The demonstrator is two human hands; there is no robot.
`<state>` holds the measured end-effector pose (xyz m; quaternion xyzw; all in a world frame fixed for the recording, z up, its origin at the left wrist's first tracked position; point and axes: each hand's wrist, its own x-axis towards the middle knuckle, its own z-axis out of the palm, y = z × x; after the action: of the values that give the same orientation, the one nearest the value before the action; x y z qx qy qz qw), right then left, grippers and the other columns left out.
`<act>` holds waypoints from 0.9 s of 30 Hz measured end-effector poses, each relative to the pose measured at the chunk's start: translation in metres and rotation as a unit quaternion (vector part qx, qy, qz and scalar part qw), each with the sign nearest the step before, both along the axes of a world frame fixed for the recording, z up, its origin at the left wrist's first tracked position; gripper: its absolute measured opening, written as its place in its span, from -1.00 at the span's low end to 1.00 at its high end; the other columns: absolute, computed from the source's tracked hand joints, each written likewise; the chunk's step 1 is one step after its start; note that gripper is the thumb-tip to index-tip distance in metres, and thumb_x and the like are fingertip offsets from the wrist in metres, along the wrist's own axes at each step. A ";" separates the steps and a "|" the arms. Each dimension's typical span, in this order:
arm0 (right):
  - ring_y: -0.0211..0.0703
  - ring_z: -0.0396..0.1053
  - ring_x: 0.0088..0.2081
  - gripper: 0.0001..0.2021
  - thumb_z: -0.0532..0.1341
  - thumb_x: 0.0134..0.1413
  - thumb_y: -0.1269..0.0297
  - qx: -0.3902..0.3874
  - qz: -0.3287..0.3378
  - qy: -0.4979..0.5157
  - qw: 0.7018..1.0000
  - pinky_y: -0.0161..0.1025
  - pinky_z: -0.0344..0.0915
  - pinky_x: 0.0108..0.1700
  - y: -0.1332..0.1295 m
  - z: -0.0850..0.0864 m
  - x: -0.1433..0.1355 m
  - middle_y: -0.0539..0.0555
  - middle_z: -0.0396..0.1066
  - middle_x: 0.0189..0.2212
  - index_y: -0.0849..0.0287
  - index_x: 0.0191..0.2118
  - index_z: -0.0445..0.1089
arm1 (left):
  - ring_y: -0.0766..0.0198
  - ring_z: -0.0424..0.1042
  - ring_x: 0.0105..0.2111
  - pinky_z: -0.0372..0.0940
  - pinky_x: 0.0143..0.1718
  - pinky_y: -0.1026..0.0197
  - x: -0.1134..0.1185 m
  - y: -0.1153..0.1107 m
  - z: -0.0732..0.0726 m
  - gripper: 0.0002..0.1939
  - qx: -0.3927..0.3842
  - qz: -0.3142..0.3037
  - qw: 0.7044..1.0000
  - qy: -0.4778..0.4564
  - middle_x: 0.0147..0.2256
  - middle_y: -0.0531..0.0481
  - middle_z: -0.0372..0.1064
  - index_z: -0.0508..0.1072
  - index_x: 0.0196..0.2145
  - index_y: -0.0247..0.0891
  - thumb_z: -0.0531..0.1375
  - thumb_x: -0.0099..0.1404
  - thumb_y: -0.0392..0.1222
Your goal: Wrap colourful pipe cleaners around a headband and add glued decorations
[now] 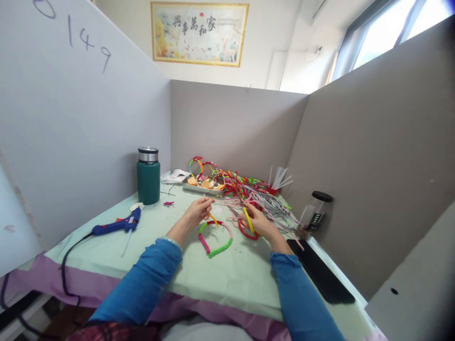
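Observation:
My left hand (199,211) is closed in a pinch on an orange pipe cleaner (213,218), whose end hangs down over the top of a ring. That ring (221,248), wrapped in green, pink and red fuzzy pipe cleaner, lies on the cloth between my forearms. In my right hand (259,221) is a pair of scissors with yellow handles (249,220), its blades pointing up and away. Just under that hand lies a second, red-handled pair of scissors (246,231).
A glue gun (117,226) with its cord and a green bottle (148,182) stand left. Behind my hands are a metal tray (202,190) and a heap of pipe cleaners (270,206). At right are a clear jar (317,213) and a black slab (320,274). Partitions enclose the table.

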<state>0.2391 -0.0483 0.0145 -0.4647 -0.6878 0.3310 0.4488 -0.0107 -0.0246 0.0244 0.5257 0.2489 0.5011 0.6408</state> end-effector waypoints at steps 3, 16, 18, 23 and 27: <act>-0.04 0.29 -0.03 -0.37 0.30 -0.12 0.09 0.032 -0.003 -0.102 0.994 -0.11 0.22 -0.01 -0.003 0.002 -0.008 0.16 0.30 -0.01 0.15 0.11 0.23 | 0.55 -0.08 -0.75 -0.04 -0.74 0.41 0.001 -0.001 0.000 -0.72 0.005 -0.004 1.000 0.006 -0.67 0.21 0.08 0.26 -0.43 -0.29 0.28 0.09 -0.09; -0.19 0.27 -0.30 -0.46 0.28 -0.08 0.08 0.177 0.026 -0.188 0.966 -0.25 0.21 -0.29 -0.005 -0.010 -0.051 0.09 0.36 -0.20 0.13 0.05 0.27 | 0.53 -0.10 -0.78 -0.05 -0.74 0.39 0.013 -0.006 -0.005 -0.87 0.005 -0.032 0.997 0.074 -0.72 0.22 0.07 0.33 -0.40 -0.29 0.19 0.05 -0.24; -0.19 0.26 -0.32 -0.49 0.26 -0.05 0.09 0.189 0.016 -0.193 0.963 -0.25 0.19 -0.30 -0.004 -0.012 -0.054 0.09 0.35 -0.23 0.12 0.05 0.27 | 0.52 -0.10 -0.78 -0.05 -0.74 0.39 0.014 -0.005 -0.006 -0.87 0.008 -0.026 0.996 0.089 -0.72 0.21 0.09 0.34 -0.40 -0.30 0.16 0.03 -0.26; -0.21 0.24 -0.39 -0.56 0.22 0.01 0.08 0.208 -0.001 -0.206 0.956 -0.28 0.16 -0.35 -0.006 -0.013 -0.057 0.05 0.35 -0.33 0.12 0.02 0.30 | 0.53 -0.09 -0.78 -0.03 -0.73 0.38 0.016 -0.005 -0.007 -0.91 0.005 -0.015 0.994 0.108 -0.71 0.19 0.11 0.32 -0.45 -0.29 0.14 0.00 -0.28; -0.21 0.22 -0.42 -0.61 0.20 0.04 0.03 0.208 -0.018 -0.218 0.953 -0.29 0.12 -0.38 -0.009 -0.011 -0.059 0.04 0.35 -0.40 0.13 -0.05 0.35 | 0.54 -0.09 -0.78 -0.04 -0.73 0.38 0.015 -0.004 -0.007 -0.90 0.009 -0.007 0.994 0.113 -0.71 0.20 0.10 0.32 -0.47 -0.29 0.17 0.01 -0.23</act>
<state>0.1799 -0.0577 0.0038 -0.4342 -0.8139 0.0633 0.3807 0.0047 -0.0283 0.0170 0.5862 0.3115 0.4359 0.6077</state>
